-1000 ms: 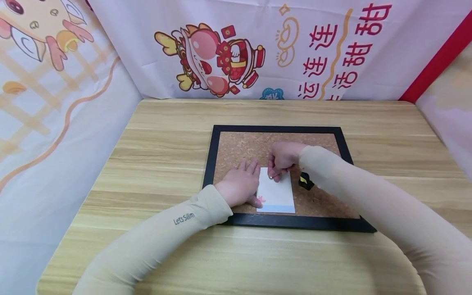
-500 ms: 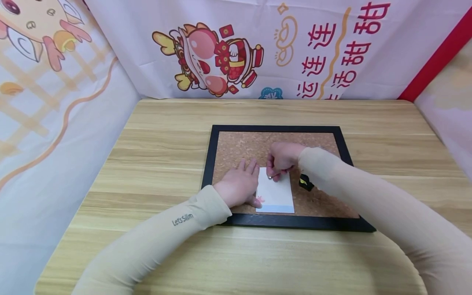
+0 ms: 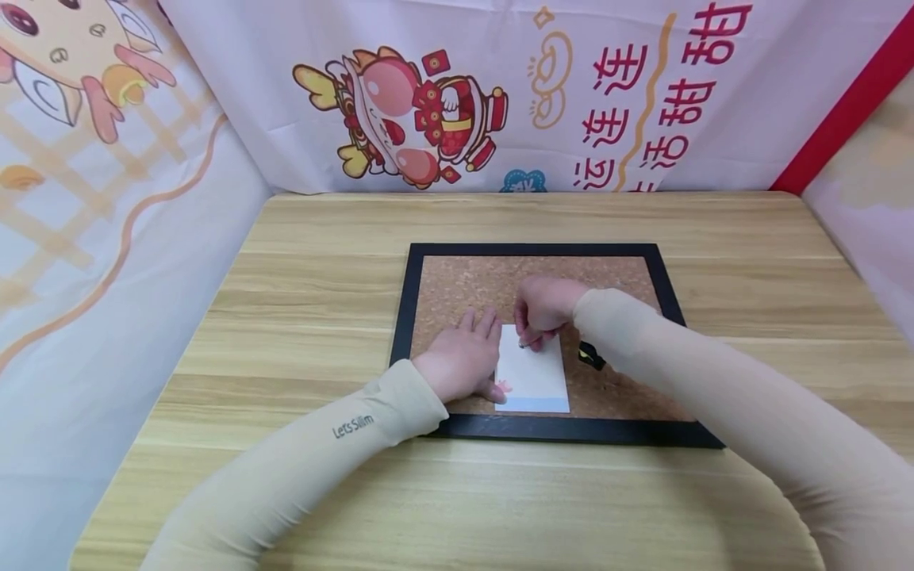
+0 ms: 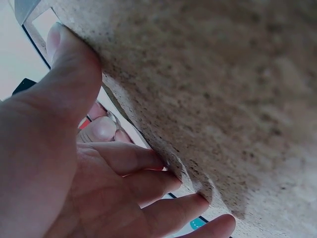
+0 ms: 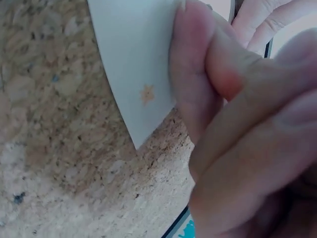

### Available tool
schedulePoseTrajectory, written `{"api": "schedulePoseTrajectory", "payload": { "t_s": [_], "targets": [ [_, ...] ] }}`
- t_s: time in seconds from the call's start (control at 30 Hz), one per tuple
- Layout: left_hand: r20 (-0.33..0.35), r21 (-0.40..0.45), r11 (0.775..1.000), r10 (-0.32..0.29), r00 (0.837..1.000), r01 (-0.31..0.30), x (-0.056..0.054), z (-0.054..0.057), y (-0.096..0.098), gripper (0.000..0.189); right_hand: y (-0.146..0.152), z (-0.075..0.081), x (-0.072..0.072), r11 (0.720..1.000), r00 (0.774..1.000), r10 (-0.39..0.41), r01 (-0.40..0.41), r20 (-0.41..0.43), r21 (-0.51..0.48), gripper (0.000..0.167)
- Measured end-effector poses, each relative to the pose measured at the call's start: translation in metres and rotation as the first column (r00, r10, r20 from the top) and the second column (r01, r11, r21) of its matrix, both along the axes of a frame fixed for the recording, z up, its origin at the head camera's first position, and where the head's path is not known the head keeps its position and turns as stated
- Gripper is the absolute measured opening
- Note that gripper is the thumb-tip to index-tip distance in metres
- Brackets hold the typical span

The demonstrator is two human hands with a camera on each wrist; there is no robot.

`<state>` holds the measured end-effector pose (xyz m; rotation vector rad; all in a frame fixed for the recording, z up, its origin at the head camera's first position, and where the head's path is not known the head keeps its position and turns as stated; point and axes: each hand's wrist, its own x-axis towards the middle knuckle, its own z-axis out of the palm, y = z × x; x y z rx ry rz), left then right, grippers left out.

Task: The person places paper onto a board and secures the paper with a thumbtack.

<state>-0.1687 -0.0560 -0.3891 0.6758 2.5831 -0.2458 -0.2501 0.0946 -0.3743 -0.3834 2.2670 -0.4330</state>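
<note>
A white paper card (image 3: pixel 537 377), with a blue strip and a pink mark at its near end, lies on a cork board (image 3: pixel 460 281) in a black frame. My left hand (image 3: pixel 462 358) rests at the card's left edge, fingers extended on the cork and thumb on the card's lower left corner. At the card's upper part, my right hand (image 3: pixel 544 308) pinches a small silver thumbtack (image 3: pixel 524 345) between thumb and forefinger. The thumbtack's point is hidden. In the right wrist view a small orange star shape shows near one corner of the card (image 5: pixel 133 64).
Right of the card, a small black thing with a yellow patch (image 3: pixel 591 355) lies on the cork, close to the right sleeve (image 3: pixel 628 317). The board lies on a wood-grain table (image 3: pixel 321 317). Behind the table hangs a printed cloth (image 3: pixel 271 95).
My right hand has shifted very slightly, and the silver thumbtack tilts a little differently in its fingers. The left hand and the card stay in place.
</note>
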Motion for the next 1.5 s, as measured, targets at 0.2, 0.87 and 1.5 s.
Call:
{"api": "schedulePoseTrajectory", "payload": {
  "t_s": [0.2,0.87,1.5],
  "targets": [
    [0.015,-0.005,1.000,0.009,1.000,-0.009,0.002,0.000,0.001,0.110,0.003,0.000,0.004,1.000,0.999,-0.001,0.002,-0.032,0.021,0.012],
    [0.014,0.043,0.999,-0.004,1.000,0.003,-0.001,-0.003,-0.005,0.108,0.009,0.001,0.000,0.995,0.994,0.055,-0.062,-0.098,-0.076,0.012],
    [-0.060,0.245,0.968,-0.042,0.997,0.055,-0.013,0.002,-0.061,0.100,0.121,0.045,0.038,0.969,0.815,-0.201,0.082,-0.544,-0.235,0.016]
  ]
}}
